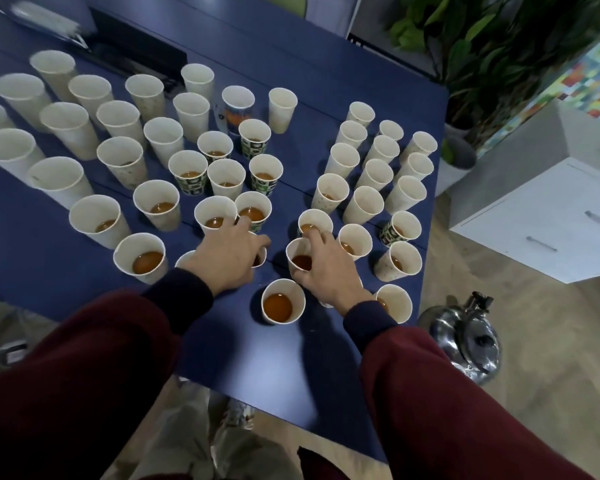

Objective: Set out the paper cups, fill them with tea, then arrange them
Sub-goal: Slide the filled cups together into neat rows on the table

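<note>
Arranging is under way: the left hand (pixel 229 258) is curling over a half-hidden cup (pixel 261 255) while the right hand (pixel 326 271) is gripping a tea-filled cup (pixel 300 262), both near the tabletop's (pixel 257 362) front, and the next move is probably calling for slow, level sliding.

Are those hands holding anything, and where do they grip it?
The left hand seems to grip a mostly hidden cup from above; the right hand holds a tea-filled cup around its rim.

Looks like an office break area. Blue counter (pixel 291 348) crowded with paper cups (pixel 70 126); white drawer cabinet (pixel 548 230), large potted plants (pixel 482 46) and a colourful tiled panel (pixel 582 88) alongside. Wood-look floor (pixel 534 358).
</note>
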`<state>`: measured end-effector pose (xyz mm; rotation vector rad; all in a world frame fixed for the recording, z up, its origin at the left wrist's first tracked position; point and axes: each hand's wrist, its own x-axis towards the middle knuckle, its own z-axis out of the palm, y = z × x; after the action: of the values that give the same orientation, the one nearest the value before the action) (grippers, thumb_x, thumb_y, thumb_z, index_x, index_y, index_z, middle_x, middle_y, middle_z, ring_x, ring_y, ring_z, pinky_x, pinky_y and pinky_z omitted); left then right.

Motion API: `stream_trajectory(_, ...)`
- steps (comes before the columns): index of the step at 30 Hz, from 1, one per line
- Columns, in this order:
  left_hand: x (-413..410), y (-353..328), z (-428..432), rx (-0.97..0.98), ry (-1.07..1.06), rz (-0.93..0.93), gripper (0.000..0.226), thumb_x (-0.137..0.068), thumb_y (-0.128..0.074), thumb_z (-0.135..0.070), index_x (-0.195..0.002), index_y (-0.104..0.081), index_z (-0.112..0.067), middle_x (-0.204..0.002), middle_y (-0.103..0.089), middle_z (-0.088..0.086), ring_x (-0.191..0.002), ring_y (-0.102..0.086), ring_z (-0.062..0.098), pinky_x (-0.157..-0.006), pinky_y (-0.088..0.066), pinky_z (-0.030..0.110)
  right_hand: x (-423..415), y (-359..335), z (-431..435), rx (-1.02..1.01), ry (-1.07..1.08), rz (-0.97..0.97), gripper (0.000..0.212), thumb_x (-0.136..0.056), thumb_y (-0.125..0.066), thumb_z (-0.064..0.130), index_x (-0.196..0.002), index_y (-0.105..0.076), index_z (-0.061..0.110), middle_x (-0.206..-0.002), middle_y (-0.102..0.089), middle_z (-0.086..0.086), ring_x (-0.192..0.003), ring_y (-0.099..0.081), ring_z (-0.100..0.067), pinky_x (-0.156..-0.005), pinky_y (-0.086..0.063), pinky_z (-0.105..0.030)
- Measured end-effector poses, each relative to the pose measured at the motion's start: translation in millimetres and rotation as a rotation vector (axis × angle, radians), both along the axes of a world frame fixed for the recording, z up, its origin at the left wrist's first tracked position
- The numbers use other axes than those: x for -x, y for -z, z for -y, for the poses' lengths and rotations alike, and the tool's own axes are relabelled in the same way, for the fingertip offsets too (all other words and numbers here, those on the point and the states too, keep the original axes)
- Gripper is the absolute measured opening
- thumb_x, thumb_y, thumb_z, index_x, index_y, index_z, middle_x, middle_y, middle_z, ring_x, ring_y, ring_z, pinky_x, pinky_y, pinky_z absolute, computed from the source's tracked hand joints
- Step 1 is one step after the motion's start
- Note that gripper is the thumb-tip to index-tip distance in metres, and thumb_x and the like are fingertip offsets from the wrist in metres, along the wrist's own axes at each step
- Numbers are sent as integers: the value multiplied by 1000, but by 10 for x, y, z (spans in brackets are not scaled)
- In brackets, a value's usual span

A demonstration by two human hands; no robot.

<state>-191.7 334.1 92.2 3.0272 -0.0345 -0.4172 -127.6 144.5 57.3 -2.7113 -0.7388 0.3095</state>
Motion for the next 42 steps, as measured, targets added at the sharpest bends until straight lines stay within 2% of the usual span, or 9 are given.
stream_trajectory(6, 22, 5, -7, -4, -23, -35, 51, -90, -67, -37, -138, -50, -32, -138, -46, 10, -126, -47, 31, -96, -48, 40, -56, 10, -100, 80, 14, -71, 65, -82, -77, 45, -128, -43, 14, -125, -57, -10, -105, -61, -32, -73, -39, -33)
stream_trajectory(12, 25, 21, -3, 18, -36, -43, 55, -91, -68, -36, -141, -47, -32, -140, -45, 10, -127, -46, 30, -98, -48, 40, -41, -51, -115, 32, 54, -133, 78, -75, -76, 66, -124, -44, 16, -122, -58, -7, -105, -60, -28, -74, -40, -33)
stream_trajectory(15, 26, 29, -4, 25, -40, -36, 53, -91, -67, -38, -140, -47, -31, -138, -46, 10, -124, -47, 30, -95, -48, 39, 64, -134, -89, -38, 111, -67, 75, -75, -73, 69, -122, -47, 18, -121, -56, -4, -106, -58, -27, -76, -46, -36)
stream_trajectory(20, 20, 57, -40, 124, -80, -64, 60, -88, -71, -37, -142, -45, -30, -138, -43, 11, -124, -47, 31, -96, -48, 42, 542, -236, -53, -146, 276, 112, 64, -77, -71, 68, -112, -54, 17, -110, -53, 0, -95, -56, -22, -69, -37, -31)
stream_trajectory(22, 16, 65, -43, 157, -97, -86, 64, -87, -72, -37, -144, -43, -30, -139, -41, 11, -127, -45, 32, -98, -45, 42, 747, -217, -81, -130, 271, 79, 65, -79, -70, 67, -115, -53, 15, -108, -53, 0, -94, -54, -21, -68, -29, -26)
stream_trajectory(28, 1, 74, -26, 159, -93, -78, 61, -88, -71, -35, -142, -45, -29, -140, -43, 10, -127, -47, 31, -99, -45, 40, 965, -153, -207, 47, 243, -56, 70, -82, -64, 71, -121, -44, 16, -124, -50, -3, -108, -58, -27, -69, -36, -33)
stream_trajectory(31, 4, 76, -6, 151, -75, -63, 58, -87, -70, -35, -141, -47, -29, -139, -46, 10, -125, -49, 31, -98, -46, 40, 993, -72, -268, 3, 225, -112, 74, -81, -70, 66, -127, -39, 17, -130, -47, -4, -111, -59, -29, -72, -43, -35)
stream_trajectory(35, 20, 60, 6, 159, -63, -40, 58, -86, -70, -38, -139, -48, -32, -135, -49, 9, -121, -53, 30, -96, -50, 43, 1027, 4, -290, -58, 213, -134, 69, -83, -76, 45, -133, -38, 18, -134, -45, -5, -112, -59, -31, -78, -49, -37)
stream_trajectory(42, -67, -206, -39, 257, -41, 4, 49, -82, -69, -45, -127, -55, -34, -119, -55, 4, -103, -59, 27, -81, -54, 43, 917, -295, -119, -209, 204, -179, 52, -79, -76, 40, -115, -43, 22, -110, -56, -1, -92, -57, -25, -69, -38, -30)
